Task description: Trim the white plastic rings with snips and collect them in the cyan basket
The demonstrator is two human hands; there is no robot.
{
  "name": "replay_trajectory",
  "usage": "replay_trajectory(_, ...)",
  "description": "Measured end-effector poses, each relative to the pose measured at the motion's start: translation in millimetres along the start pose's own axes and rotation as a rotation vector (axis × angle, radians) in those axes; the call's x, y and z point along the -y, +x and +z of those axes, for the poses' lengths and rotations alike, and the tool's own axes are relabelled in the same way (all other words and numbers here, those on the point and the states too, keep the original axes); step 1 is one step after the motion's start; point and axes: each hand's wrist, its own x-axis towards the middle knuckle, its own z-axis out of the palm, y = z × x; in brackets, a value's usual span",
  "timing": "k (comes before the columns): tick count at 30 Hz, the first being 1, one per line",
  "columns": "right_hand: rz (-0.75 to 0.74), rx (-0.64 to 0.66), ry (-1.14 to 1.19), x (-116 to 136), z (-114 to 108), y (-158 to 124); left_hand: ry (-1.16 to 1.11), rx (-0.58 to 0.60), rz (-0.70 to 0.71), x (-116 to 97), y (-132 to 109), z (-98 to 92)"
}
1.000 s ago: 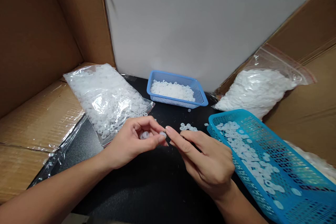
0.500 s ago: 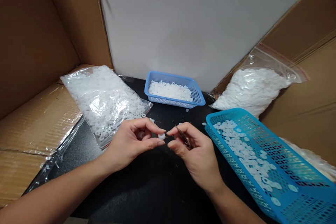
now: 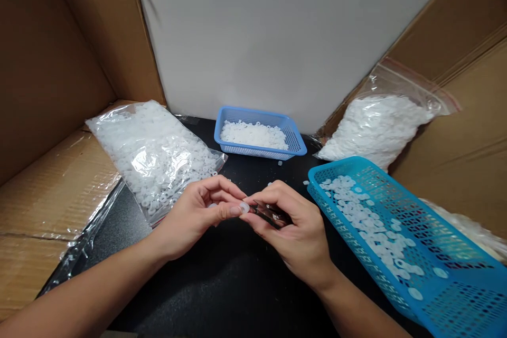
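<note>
Inside the right hand (image 3: 301, 237) sits a partly hidden dark tool (image 3: 272, 215).

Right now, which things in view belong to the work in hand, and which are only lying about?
Probably in use:
- white ring, pinched by left hand
- dark tool in right hand
- blue basket
- teal basket

Seemingly lying about:
- left bag
- right bag
- loose white piece
- cardboard

The left hand (image 3: 194, 217) and right hand (image 3: 300, 237) are bare, with slim fingers (image 3: 225, 185). Both forearms (image 3: 91, 285) are bare too, smooth and slender, narrowest at the wrists (image 3: 158, 245) and broader farther back.
</note>
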Motion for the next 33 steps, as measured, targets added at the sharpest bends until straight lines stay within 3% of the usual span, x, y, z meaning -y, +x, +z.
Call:
replay_trajectory(10, 0.105, -0.107, -0.008, -4, 1, -5, 0.078, -0.086, 0.024, 1, -1, -2.7)
replay_trajectory(22, 0.051, -0.134, -0.030, 0, 0, -3, 0.106, -0.077, 0.127, -2, 0, -2.7)
replay_trajectory(29, 0.016, 0.002, 0.007, -1, 1, -1, 0.150, -0.043, 0.099, -7, 1, 2.4)
replay_trajectory(33, 0.118, 0.094, -0.237, -23, -19, 8, 0.336, -0.055, 0.045, -9, 7, -5.3)
